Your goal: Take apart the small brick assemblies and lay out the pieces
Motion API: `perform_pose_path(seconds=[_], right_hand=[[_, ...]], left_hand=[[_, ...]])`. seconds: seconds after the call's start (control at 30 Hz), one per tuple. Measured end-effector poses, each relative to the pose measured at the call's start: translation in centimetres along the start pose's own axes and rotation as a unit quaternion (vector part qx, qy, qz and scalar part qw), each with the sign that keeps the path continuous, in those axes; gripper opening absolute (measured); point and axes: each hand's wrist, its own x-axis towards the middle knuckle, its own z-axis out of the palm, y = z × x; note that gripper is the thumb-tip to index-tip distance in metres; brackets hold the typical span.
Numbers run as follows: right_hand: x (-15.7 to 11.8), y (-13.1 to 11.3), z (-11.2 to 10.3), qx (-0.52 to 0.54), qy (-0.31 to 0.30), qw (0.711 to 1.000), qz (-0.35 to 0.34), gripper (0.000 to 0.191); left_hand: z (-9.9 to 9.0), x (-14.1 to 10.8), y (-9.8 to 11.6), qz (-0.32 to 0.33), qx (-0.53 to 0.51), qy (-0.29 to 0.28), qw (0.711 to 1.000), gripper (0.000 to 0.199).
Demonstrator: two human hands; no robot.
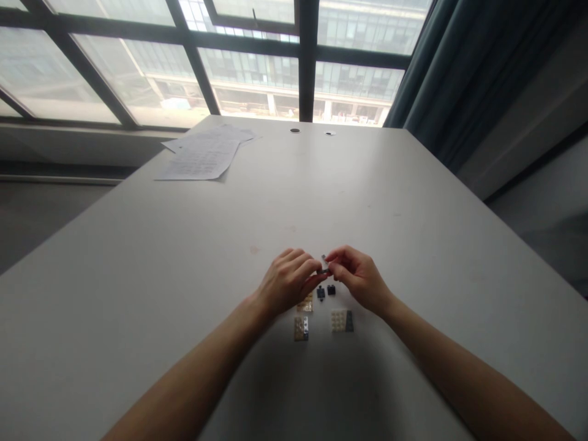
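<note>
My left hand (290, 280) and my right hand (359, 277) meet above the table, their fingertips pinching a small dark grey building-block piece (323, 271) between them. A light grey piece (324, 258) shows just beyond the fingertips; whether it is joined to the held one I cannot tell. Below the hands lie a dark piece with knobs (321, 293) and a small black brick (331, 290). Partly under my left hand is a tan studded plate (305, 304). Nearer to me sit a tan and grey studded piece (301, 328) and a white and dark grey studded plate (342, 321).
The white table (413, 233) stretches away to a window wall. Printed paper sheets (202, 156) lie at its far left. Two round cable holes, one dark (294, 130) and one white-rimmed (329, 133), sit near the far edge. A dark curtain (441, 79) hangs at the right.
</note>
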Motion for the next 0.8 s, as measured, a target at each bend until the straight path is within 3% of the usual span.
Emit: perform_pose_path(seconds=[0.27,0.8], right_hand=[[-0.07,0.13,0.02,0.001,0.005,1.000,0.005,0.012],[-0.04,0.30,0.16,-0.001,0.016,1.000,-0.016,0.008]], left_hand=[[-0.08,0.04,-0.02,0.029,-0.004,-0.001,1.000,0.019],[-0.16,0.06,-0.06,0.028,0.013,-0.023,0.999,0.020]])
